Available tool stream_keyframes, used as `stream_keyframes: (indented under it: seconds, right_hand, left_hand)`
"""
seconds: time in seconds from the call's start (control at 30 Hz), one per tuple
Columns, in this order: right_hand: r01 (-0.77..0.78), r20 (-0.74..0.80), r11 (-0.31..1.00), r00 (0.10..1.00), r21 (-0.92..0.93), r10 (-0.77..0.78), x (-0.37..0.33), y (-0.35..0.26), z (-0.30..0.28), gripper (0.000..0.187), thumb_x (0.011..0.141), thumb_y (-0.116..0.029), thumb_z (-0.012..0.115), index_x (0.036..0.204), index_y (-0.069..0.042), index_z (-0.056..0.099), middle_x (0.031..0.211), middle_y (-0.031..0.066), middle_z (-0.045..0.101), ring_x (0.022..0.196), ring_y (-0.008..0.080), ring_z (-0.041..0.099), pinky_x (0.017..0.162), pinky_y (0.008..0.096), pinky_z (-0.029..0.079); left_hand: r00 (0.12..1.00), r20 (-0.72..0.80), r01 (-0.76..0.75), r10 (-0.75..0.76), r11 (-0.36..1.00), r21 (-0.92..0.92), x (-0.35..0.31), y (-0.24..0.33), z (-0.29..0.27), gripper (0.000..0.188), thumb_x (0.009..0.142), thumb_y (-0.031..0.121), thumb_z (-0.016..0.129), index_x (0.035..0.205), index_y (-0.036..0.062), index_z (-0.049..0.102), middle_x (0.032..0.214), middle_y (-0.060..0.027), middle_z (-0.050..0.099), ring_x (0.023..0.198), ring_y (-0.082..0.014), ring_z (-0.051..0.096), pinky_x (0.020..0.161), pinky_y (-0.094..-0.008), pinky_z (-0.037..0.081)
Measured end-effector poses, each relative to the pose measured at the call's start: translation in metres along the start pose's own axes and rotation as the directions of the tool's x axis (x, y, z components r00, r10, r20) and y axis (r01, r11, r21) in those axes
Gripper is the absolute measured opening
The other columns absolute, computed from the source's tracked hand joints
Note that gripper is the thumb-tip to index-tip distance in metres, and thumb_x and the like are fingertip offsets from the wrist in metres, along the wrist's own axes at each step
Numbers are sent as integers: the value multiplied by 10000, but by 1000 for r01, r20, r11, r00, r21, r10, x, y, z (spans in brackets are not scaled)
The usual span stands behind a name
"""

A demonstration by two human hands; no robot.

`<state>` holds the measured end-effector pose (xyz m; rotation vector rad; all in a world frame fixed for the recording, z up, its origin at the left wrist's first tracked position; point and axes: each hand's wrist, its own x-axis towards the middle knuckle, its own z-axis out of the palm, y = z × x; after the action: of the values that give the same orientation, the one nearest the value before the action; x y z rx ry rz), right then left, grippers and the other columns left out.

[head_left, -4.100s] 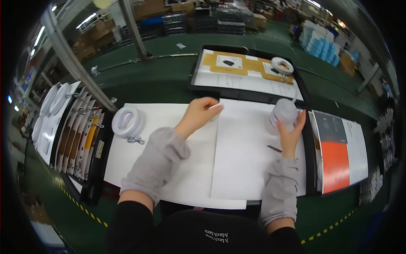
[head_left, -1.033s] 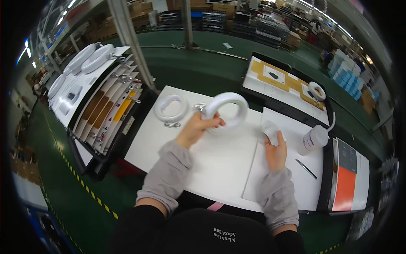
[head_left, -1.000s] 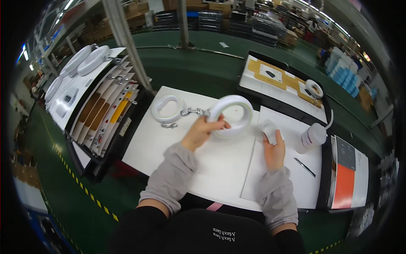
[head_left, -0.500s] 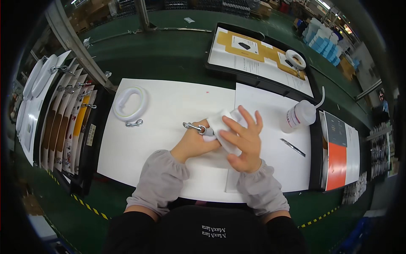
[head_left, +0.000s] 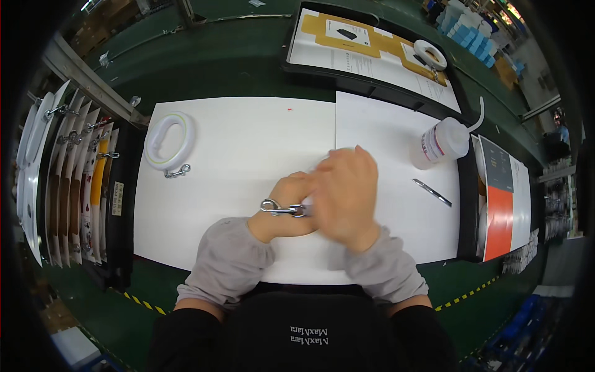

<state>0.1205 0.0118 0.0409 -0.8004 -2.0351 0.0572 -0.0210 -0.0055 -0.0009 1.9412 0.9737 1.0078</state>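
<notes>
left hand (head_left: pixel 279 204), grip curled round mostly hidden white piece (head_left: pixel 308 201) between both hands, above white worktop (head_left: pixel 235 142); silver metal snap clip (head_left: pixel 284 209) juts left. blurred right hand (head_left: pixel 348 195) over it, grip can't tell. white oval ring (head_left: pixel 188 137) lies far left.

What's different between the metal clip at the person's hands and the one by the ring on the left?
The hand-side clip shows against the left hand, while the tabletop clip lies on the white sheet by the white ring. The hand-side clip runs nearly level across the picture; the tabletop clip slants up to the right. Both are silvery.
</notes>
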Motion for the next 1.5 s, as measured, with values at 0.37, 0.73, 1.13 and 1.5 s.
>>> stream_keyframes:
  seconds: [0.37,0.73,1.13,1.5]
  right_hand:
    - [-458,760,-609,450,648,470,-35,63,12,343,881,-278,390,765,-26,592,716,91,595,803,261,594,752,353,462]
    - [-238,598,-549,324,802,733,-31,41,17,355,865,-218,357,784,39,589,716,161,602,668,273,569,682,387,480]
    - [-174,128,971,972,-161,195,4,27,-20,218,792,-181,524,620,-48,545,679,104,570,606,293,513,617,431,404]
    - [52,104,967,994,-250,-27,-19,-21,38,450,781,-272,581,1230,-237,567,1373,79,441,1340,281,306,1052,621,42]
  left_hand:
    - [999,-10,28,-34,923,-384,-9,8,-4,125,587,76,650,655,32,555,586,-59,545,540,-225,533,600,-323,442]
    - [968,-152,-34,-199,498,-867,0,-3,18,147,659,96,535,738,119,413,492,18,367,488,-126,387,872,-323,340]
    - [979,180,204,-97,516,-832,2,2,14,891,800,779,153,1104,1,465,641,-22,548,617,-125,523,814,-265,422]
    - [704,-69,-48,-707,49,-998,3,12,-1,638,928,630,234,1046,91,554,1002,-51,591,948,-197,549,860,-345,444]
